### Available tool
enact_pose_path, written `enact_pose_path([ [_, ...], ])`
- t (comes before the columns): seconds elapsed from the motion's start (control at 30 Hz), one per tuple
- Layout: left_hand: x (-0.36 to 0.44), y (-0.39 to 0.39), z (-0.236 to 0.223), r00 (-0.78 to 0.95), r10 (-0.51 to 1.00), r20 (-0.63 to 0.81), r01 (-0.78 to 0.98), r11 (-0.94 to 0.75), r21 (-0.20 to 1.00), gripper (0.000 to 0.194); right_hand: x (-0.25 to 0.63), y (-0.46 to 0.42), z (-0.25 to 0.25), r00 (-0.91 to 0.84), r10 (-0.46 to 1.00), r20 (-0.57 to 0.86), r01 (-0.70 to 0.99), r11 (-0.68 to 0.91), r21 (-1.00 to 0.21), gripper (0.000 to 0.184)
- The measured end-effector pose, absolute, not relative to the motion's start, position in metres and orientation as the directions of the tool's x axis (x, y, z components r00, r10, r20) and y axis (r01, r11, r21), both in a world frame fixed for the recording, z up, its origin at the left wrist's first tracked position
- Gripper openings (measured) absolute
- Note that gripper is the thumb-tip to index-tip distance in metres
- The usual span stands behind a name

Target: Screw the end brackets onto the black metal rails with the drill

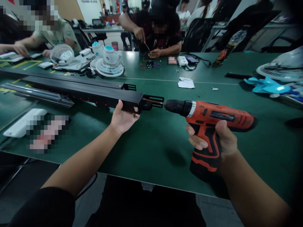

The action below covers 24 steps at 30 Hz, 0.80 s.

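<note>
My left hand grips the near end of a long black metal bar from below and holds it just above the green table. An orange and black cordless drill is held by its handle in my right hand. The drill's bit points left and touches the slotted bracket at the bar's end.
A second black bar lies behind the first. Small white fans and fan parts sit at the back left, a blue fan blade at the right, paper scraps in the middle. Other people work across the table.
</note>
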<state>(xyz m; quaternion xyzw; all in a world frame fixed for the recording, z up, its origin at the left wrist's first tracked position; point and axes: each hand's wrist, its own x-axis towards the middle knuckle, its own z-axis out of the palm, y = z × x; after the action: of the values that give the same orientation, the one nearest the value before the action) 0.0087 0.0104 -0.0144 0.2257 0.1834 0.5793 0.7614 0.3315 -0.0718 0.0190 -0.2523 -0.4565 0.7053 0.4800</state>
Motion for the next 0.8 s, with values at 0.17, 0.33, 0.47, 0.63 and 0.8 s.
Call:
enact_pose_path([
  [0.17,0.008,0.011,-0.018,0.251,0.968,0.001,-0.790,0.204,0.579,0.033,0.330,-0.072,0.020,-0.410,0.908,0.087,-0.453,-0.120,-0.883,0.048],
  [0.33,-0.001,0.017,-0.025,0.277,0.961,0.019,-0.748,0.203,0.631,0.028,0.330,-0.073,0.020,-0.417,0.906,0.074,-0.462,-0.141,-0.876,0.046],
  [0.47,-0.006,0.023,-0.030,0.292,0.956,0.024,-0.724,0.205,0.659,0.022,0.330,-0.073,0.019,-0.404,0.911,0.080,-0.466,-0.130,-0.875,0.047],
  [0.63,-0.005,0.028,-0.031,0.306,0.951,0.044,-0.737,0.207,0.643,0.026,0.331,-0.073,0.019,-0.405,0.912,0.062,-0.425,-0.127,-0.896,0.048],
  [0.8,-0.005,0.029,-0.030,0.324,0.945,0.052,-0.737,0.217,0.640,0.036,0.331,-0.074,0.019,-0.396,0.916,0.069,-0.426,-0.116,-0.897,0.049],
])
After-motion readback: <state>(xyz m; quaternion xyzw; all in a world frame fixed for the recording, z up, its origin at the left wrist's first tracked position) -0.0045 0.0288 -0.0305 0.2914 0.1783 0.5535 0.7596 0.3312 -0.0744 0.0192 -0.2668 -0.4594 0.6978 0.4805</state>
